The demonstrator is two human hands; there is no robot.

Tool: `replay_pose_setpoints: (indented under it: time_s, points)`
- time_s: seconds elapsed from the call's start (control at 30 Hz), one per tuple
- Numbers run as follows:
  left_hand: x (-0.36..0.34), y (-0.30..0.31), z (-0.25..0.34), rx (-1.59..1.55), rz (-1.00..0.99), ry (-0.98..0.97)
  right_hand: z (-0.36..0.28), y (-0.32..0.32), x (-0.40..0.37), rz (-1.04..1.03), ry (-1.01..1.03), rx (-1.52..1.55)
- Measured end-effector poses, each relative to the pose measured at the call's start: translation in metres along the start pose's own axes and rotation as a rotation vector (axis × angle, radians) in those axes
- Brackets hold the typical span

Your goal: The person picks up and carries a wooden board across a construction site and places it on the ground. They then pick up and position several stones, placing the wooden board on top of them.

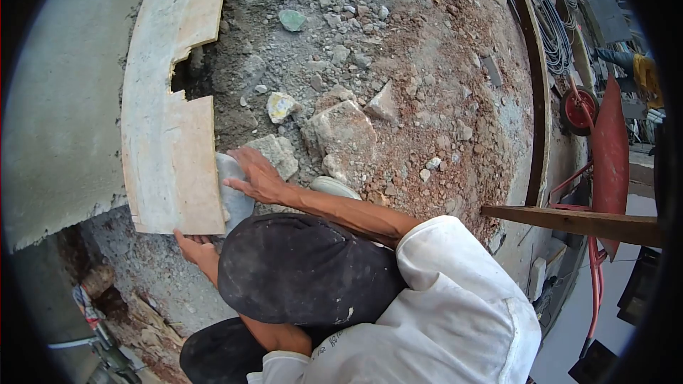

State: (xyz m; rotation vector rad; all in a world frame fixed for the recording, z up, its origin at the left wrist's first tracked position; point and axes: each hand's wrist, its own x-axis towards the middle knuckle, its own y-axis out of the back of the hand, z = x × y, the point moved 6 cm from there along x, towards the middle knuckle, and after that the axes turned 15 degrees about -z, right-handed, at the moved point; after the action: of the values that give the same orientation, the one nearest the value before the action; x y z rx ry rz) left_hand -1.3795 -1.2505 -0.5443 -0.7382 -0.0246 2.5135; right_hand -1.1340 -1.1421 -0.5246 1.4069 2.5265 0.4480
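Neither of my own hands shows in the head view. A person in a black cap (302, 270) and white shirt (455, 313) crouches just below me. One of that person's hands (256, 176) lies flat on a grey stone (233, 199) against the inner edge of a curved plywood board (167, 135). Their other hand (193, 247) reaches under the board's lower end, fingers touching its edge. The board has a broken notch (186, 71) partway up.
Rubble and large stones (341, 131) fill the ground inside the curve. A smooth concrete surface (57, 99) lies left of the board. At right are a dark curved form strip (538, 99), a wooden beam (576, 224), a red wheelbarrow (608, 149) and bundled wires (549, 21).
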Motion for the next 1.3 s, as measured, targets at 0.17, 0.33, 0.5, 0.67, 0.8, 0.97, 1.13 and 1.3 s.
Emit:
replay_pose_setpoints:
  time_s: [0.17, 0.33, 0.5, 0.67, 0.8, 0.97, 1.13, 1.3]
  points:
    - [0.006, 0.004, 0.018, 0.147, -0.005, -0.04, 0.029, 0.045, -0.067, 0.155, 0.015, -0.092]
    - [0.004, 0.006, 0.031, 0.162, 0.154, -0.098, 0.076, 0.129, -0.104, 0.421, -0.25, -0.171]
    - [-0.031, -0.053, 0.124, 0.175, 0.098, -0.619, 0.071, 0.125, -0.08, 0.255, -0.163, -0.128]
    - [-0.11, -0.123, 0.283, 0.27, -0.107, -1.227, 0.057, 0.052, -0.046, -0.027, -0.161, 0.055]
    - [-0.179, -0.146, 0.334, 0.544, -0.118, -1.454, 0.018, 0.006, -0.019, -0.128, -0.072, 0.081]
    - [-0.1, -0.053, 0.217, 0.07, 0.187, -1.135, -0.037, 0.003, 0.015, -0.178, -0.027, 0.087]
    - [-0.038, -0.002, 0.05, 0.357, 0.514, -0.478, -0.031, 0.006, 0.038, -0.25, -0.049, 0.312]
    - [0.002, 0.004, -0.004, -0.231, 0.288, -0.153, -0.022, -0.001, 0.033, -0.271, -0.311, 0.371]
